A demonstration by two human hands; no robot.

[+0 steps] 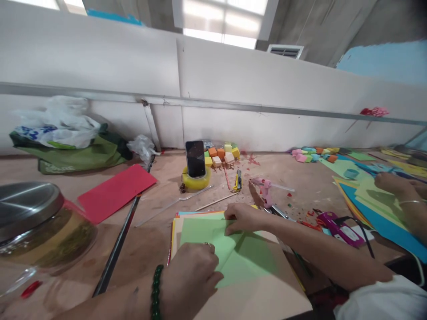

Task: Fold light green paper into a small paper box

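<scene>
craft wkshop, glue gun (266, 189), colored paper (373, 209), foam blocks (222, 155)

I see a long white partition wall (233, 80) behind the brown wooden worktop (160, 195), a grey metal rail (213, 106) running along it. Above, bright frosted windows (223, 22) give daylight. White slatted vent (285, 51) on the grey concrete wall (333, 26), light-blue painted patch (383, 60) at right.

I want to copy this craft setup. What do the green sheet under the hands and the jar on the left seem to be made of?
Green sheet: probably matte paper, since it folds flat with a crisp crease. Jar: clear glass or plastic, contents visible; its lid looks like shiny metal.
</scene>
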